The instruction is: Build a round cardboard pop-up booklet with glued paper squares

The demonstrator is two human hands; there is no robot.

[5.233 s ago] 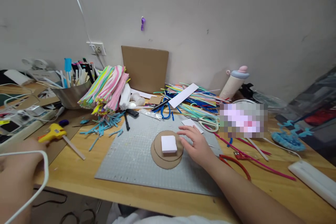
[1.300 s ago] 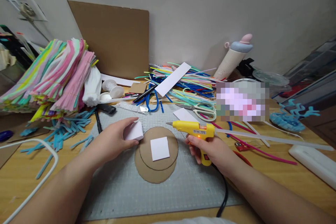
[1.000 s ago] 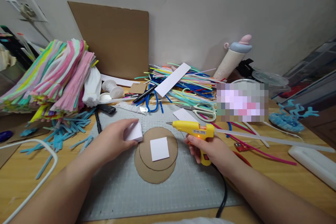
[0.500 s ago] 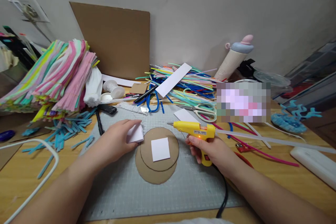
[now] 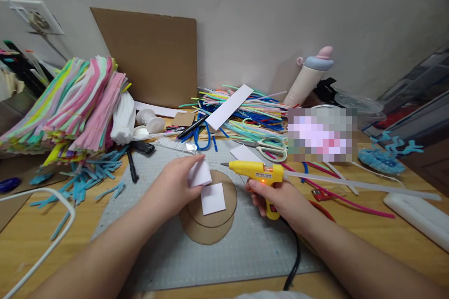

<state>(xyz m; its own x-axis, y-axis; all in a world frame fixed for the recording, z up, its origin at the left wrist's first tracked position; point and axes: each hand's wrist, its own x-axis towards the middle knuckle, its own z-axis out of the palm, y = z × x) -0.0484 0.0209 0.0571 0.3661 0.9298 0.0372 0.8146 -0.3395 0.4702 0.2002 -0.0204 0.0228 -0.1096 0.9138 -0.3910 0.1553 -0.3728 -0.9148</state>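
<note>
My left hand (image 5: 173,187) is closed on a small white foam block (image 5: 199,174), held just above the left edge of two stacked brown cardboard discs (image 5: 206,224). A white square (image 5: 213,198) lies flat on the upper disc. My right hand (image 5: 277,201) grips the handle of a yellow glue gun (image 5: 254,173). Its nozzle points left toward the block, and a clear glue stick sticks out of its back to the right. All of this sits on a grey cutting mat (image 5: 228,252).
Stacks of pastel pipe cleaners (image 5: 70,107) lie left, loose coloured ones (image 5: 245,117) and scissors (image 5: 270,148) behind the mat. A cardboard sheet (image 5: 150,56) leans on the wall, a bottle (image 5: 308,79) stands right, and a white cable (image 5: 42,224) loops at the left edge.
My left hand has carried the white block right, from beside the discs to over their left edge, close to the glue gun's nozzle. The right hand and gun have barely shifted.
</note>
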